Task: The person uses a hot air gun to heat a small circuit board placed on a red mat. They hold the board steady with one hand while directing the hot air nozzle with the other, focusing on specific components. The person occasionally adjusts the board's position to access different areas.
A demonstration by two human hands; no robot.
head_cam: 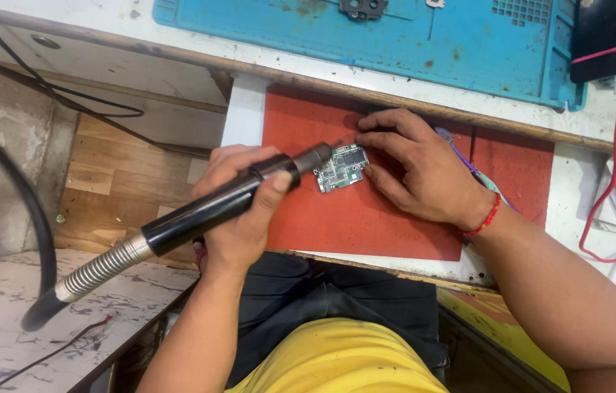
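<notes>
My left hand [239, 207] grips a black hot-air tool handle [210, 207] with a ribbed metal hose at its back end. Its metal nozzle [317, 155] points at a small green circuit board [341, 167], almost touching the board's left edge. The board lies flat on a red mat [337, 225]. My right hand [417, 167] rests on the mat, fingertips pressing against the board's right and upper edges. A red thread band circles that wrist.
A blue work mat [410, 44] with small parts lies on the bench behind. A red cable [603, 196] and white plug hang at the right. A black hose [31, 218] loops at the left over a marbled shelf. Purple tweezers [468, 160] peek from under my right hand.
</notes>
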